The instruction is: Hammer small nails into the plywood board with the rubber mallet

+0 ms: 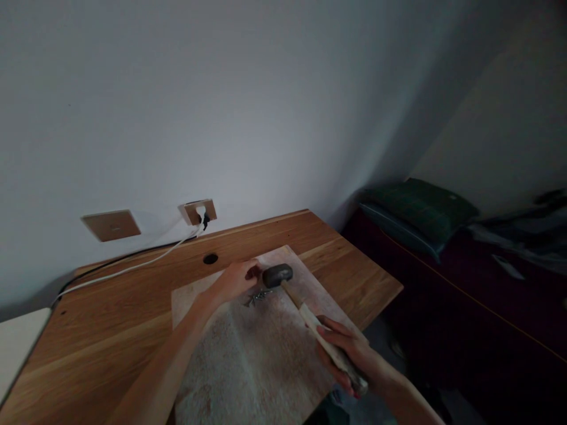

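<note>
Two hands over a pale mottled board [248, 360] on my wooden worktop [110, 319].
My right hand [343, 348] clasps the dark-headed wooden hammer [305, 313] at the board's right edge. My left hand [237, 280] bunches by its head toward the far edge; pinching anything, I cannot tell.

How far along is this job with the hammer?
Early, it seems. Set up: the pale board lies on the wooden desk, small metal fasteners piled on it. In hand: right hand grips the hammer; left hand by its head. Left: nothing looks driven in.
</note>
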`<act>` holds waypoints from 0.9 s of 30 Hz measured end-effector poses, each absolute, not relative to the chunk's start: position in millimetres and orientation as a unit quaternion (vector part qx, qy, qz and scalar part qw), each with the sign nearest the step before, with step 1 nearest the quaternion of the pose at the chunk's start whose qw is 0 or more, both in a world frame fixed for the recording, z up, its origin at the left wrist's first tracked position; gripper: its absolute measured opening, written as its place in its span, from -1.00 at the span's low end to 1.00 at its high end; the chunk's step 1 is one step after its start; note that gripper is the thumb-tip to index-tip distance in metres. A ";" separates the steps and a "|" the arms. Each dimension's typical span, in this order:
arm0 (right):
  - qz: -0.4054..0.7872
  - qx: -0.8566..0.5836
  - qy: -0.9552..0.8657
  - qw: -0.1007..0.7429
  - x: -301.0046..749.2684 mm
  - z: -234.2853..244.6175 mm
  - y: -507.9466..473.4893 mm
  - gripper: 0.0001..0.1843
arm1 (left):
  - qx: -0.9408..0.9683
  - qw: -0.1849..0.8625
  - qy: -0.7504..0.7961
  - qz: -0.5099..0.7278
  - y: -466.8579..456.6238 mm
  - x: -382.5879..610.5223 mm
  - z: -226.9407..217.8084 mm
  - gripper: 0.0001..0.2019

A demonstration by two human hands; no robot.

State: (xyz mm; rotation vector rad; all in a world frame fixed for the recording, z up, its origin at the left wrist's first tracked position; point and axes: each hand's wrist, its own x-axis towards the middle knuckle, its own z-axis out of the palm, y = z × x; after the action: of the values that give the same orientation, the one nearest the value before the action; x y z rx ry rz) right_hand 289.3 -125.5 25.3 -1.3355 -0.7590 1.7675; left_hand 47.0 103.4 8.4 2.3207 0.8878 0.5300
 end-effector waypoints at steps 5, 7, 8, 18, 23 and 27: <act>0.688 -0.488 -0.247 0.476 266.4 29.6 -120.9 -0.46 | 0.863 0.258 0.370 0.226 114.7 58.0 17.3 -0.78; 0.581 -0.565 -0.322 0.489 265.5 32.5 -125.7 -0.42 | 0.850 0.260 0.382 0.252 119.4 63.1 17.6 -0.81; 0.511 -0.606 -0.365 0.489 267.7 34.9 -129.2 -0.39 | 0.844 0.268 0.382 0.264 121.1 66.6 16.8 -0.82; 0.417 -0.643 -0.458 0.450 286.9 54.4 -146.3 -0.37 | 0.840 0.327 0.328 0.282 125.8 117.1 -11.5 -0.90; 0.429 -0.693 -0.454 0.360 285.7 27.9 -137.5 -0.35 | 0.812 0.362 0.335 0.314 135.9 120.1 -27.8 -0.88; 0.434 -0.704 -0.451 0.336 293.4 6.8 -135.4 -0.32 | 0.820 0.365 0.308 0.315 136.9 118.8 -28.6 -0.91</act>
State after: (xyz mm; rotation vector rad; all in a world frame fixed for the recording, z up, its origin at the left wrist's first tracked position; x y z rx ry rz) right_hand 293.4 -135.4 6.8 -1.8358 -1.1756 1.1305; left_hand 118.8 136.9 -28.6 2.1102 0.7929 0.8096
